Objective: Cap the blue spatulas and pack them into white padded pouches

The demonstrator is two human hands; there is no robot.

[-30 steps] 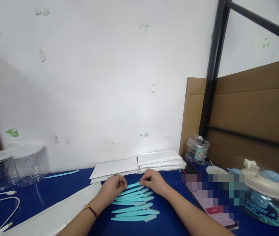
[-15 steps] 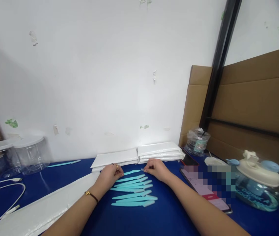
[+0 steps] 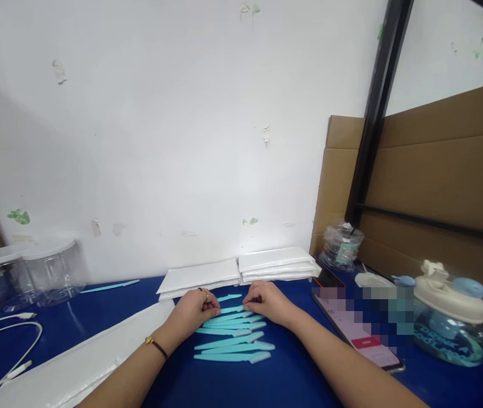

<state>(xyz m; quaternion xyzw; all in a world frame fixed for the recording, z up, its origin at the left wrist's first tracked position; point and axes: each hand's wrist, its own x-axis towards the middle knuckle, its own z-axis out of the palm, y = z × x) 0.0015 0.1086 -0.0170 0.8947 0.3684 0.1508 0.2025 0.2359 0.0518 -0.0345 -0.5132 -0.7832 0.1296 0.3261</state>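
Several turquoise eyebrow razors (image 3: 232, 357) lie in a loose column on the blue table, handles to the left and blade ends to the right. My left hand (image 3: 194, 310) is closed, thumb and fingertips pinching the handle of one eyebrow razor (image 3: 232, 310) near the top of the column. At that razor's blade end, the fingertips of my right hand (image 3: 272, 303) are pinched together; a small cap there cannot be made out. Just beyond lies another razor (image 3: 229, 297), partly hidden by my left hand.
White padded mailers (image 3: 203, 273) and a second stack (image 3: 278, 263) stand against the wall. One long mailer (image 3: 84, 351) lies at left, near white cables (image 3: 39, 334), clear lidded jars (image 3: 54, 272) and a lone razor (image 3: 109, 286). A phone (image 3: 356, 328) and drink bottle (image 3: 449, 317) are at right.
Both hands have moved slightly nearer me, from the farthest razor to the one below it. The farthest razor now lies released on the table.
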